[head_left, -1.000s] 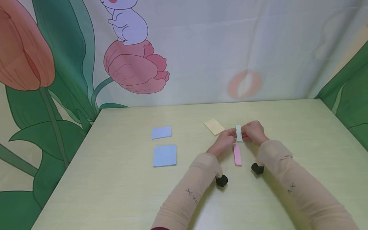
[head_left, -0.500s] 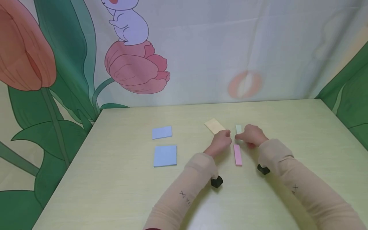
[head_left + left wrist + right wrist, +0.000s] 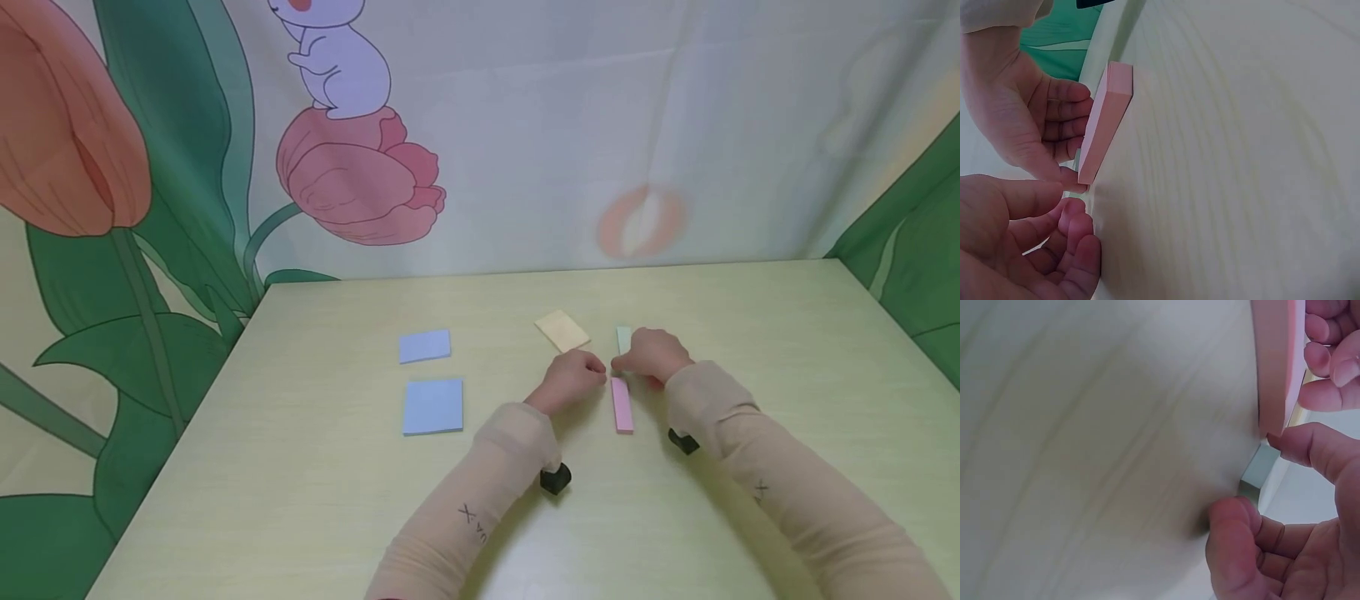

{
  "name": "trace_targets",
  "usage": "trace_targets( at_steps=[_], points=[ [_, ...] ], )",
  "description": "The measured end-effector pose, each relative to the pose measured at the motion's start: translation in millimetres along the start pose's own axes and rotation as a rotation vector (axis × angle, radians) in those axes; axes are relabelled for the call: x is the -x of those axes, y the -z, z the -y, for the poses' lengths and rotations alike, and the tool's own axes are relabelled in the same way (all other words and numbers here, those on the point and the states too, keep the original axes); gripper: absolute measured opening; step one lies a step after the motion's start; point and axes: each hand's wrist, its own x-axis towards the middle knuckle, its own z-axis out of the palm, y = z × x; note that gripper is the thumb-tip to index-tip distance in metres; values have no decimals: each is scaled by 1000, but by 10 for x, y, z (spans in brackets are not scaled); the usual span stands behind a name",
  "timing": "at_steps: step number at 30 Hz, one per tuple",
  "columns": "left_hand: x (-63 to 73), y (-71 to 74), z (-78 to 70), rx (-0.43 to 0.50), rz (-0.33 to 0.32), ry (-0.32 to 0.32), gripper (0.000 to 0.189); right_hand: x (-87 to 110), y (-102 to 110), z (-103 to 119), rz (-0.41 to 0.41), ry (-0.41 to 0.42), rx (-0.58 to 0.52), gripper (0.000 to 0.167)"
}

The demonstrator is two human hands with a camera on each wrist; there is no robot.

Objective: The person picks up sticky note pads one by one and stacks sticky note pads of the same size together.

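Observation:
A narrow pale green sticky note pad lies behind a pink sticky note pad. My right hand partly covers the green pad. In the right wrist view, thumb and fingers pinch the green pad from two sides, the thumb tip close to the pink pad's end. My left hand is just left of the two pads, its fingers loosely curled. Nothing shows in its grasp in the left wrist view, where the pink pad stands beyond its fingertips.
A cream sticky note pad lies turned at an angle behind my left hand. Farther left are a periwinkle pad and a square blue pad. A printed curtain hangs along the back edge of the pale wooden table.
My left hand has drawn away from the green pad, left and toward me. My right hand has shifted over that pad's near end, covering more of it. The pads have hardly moved.

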Motion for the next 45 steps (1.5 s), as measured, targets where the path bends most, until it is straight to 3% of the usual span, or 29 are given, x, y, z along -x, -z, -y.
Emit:
trace_targets(
  at_steps=[6,10,20,33,45],
  points=[
    [-26,-25,38,-79,-14,-81,17,35,10,42,3,21,10,32],
    [-54,-64,58,-94,-38,-99,15,31,2,48,-5,24,21,32],
    [-21,-78,-10,-140,-57,-16,10,-4,-23,41,3,-26,-35,31],
    [-28,-100,19,-161,-63,-37,9,33,-66,44,-105,-5,-19,33],
    [-33,-108,19,-147,-54,-24,10,178,15,50,-98,-27,-40,34]
  ],
)
